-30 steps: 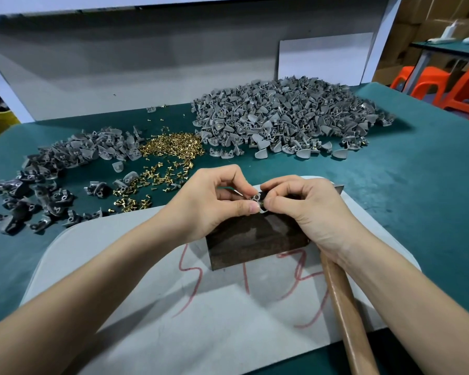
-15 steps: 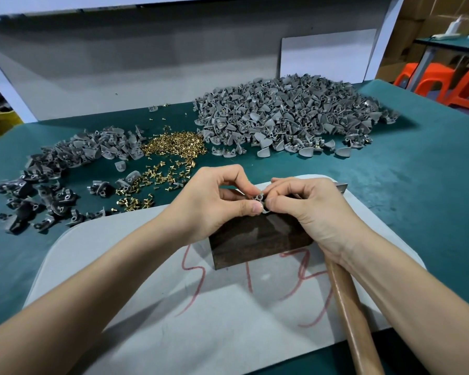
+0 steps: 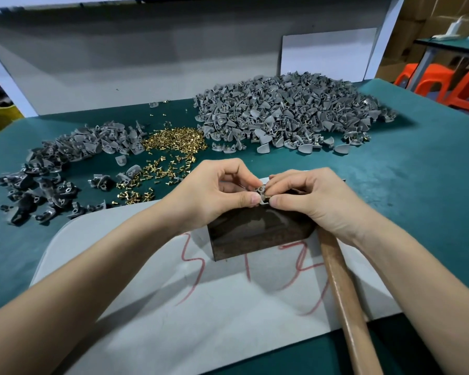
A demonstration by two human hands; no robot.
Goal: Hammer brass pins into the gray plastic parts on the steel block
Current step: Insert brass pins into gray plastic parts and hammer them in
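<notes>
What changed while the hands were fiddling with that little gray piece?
Hardly anything. The left hand and right hand keep pinching the gray part above the steel block, just fidgeting a little. The hammer, the brass pins and the big pile of parts stayed where they were.

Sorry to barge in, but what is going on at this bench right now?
A person pinches one small gray plastic part between the fingers of the left hand and right hand, just above the steel block, apparently seating a pin. The hammer's wooden handle lies under the right wrist. Loose brass pins and piles of gray parts lie behind.
</notes>
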